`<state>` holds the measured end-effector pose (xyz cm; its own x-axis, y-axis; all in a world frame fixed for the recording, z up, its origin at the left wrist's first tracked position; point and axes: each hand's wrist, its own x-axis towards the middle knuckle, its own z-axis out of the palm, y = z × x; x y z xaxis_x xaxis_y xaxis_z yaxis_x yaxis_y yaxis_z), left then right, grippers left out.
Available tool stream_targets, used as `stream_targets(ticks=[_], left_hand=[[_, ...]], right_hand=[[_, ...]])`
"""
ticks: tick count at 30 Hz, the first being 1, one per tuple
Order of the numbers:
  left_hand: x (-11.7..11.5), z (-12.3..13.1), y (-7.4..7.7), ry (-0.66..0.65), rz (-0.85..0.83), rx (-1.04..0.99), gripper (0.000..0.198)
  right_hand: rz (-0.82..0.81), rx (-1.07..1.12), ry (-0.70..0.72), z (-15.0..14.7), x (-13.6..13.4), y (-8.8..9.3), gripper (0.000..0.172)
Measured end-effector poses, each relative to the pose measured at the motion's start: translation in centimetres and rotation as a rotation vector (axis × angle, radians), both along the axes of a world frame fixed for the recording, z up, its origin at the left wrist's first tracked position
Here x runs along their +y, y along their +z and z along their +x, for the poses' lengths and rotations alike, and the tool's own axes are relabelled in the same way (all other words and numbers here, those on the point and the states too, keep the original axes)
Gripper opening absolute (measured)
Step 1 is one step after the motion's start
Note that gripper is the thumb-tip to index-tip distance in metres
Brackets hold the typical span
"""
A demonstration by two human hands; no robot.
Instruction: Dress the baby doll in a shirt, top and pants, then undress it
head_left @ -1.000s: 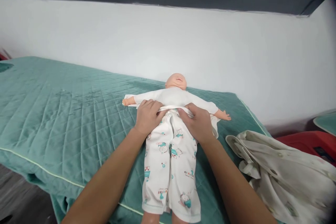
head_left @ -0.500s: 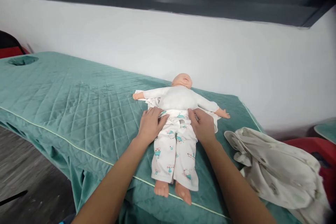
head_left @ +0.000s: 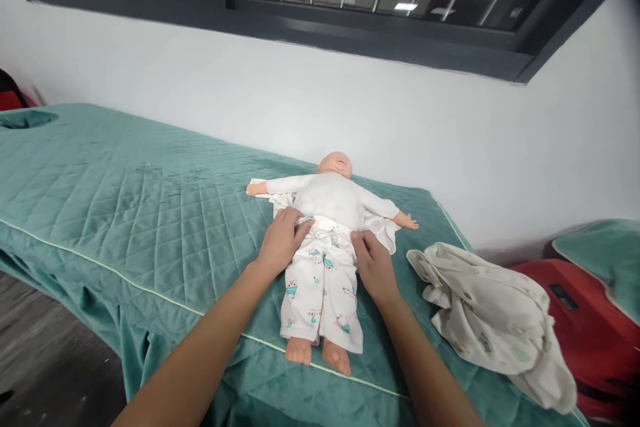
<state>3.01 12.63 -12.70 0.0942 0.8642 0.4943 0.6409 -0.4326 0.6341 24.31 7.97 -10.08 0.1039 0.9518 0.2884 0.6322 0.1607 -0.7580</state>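
Note:
A baby doll (head_left: 330, 197) lies on its back on a teal quilted massage bed (head_left: 125, 200), arms spread, in a white top and white printed trousers (head_left: 323, 287). My left hand (head_left: 283, 240) rests at the doll's waist on its left side, fingers curled onto the trouser waistband. On the other side of the waist my right hand (head_left: 373, 265) lies with its fingers bent against the waistband. Both bare feet of the doll stick out near the bed's front edge.
A crumpled cream cloth (head_left: 490, 317) lies on the bed to the right of the doll. A red object (head_left: 590, 320) and another teal cushion (head_left: 605, 260) stand further right. White wall and a dark window frame run behind; the floor drops off at the left.
The view has pulled back and up, showing the whole doll and its feet. Both hands have stayed at the waistband, the right one slipping slightly lower on the trousers.

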Motion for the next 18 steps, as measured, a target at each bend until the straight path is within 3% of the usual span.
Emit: stream_targets(ticks=[6, 12, 15, 18], left_hand=[[3.0, 0.7, 1.0, -0.121, 0.095, -0.063, 0.020], [6.1, 1.8, 1.2, -0.061, 0.048, -0.012, 0.022], [5.5, 1.8, 0.9, -0.001, 0.000, 0.005, 0.025], [2.9, 1.4, 0.7, 0.032, -0.061, -0.024, 0.029]], right_hand=[[-0.028, 0.058, -0.025, 0.4, 2.1, 0.6, 0.040], [0.025, 0.136, -0.032, 0.1, 5.0, 0.1, 0.038], [0.033, 0.106, -0.035, 0.2, 5.2, -0.5, 0.039], [0.048, 0.098, -0.039, 0.2, 4.9, -0.6, 0.040]])
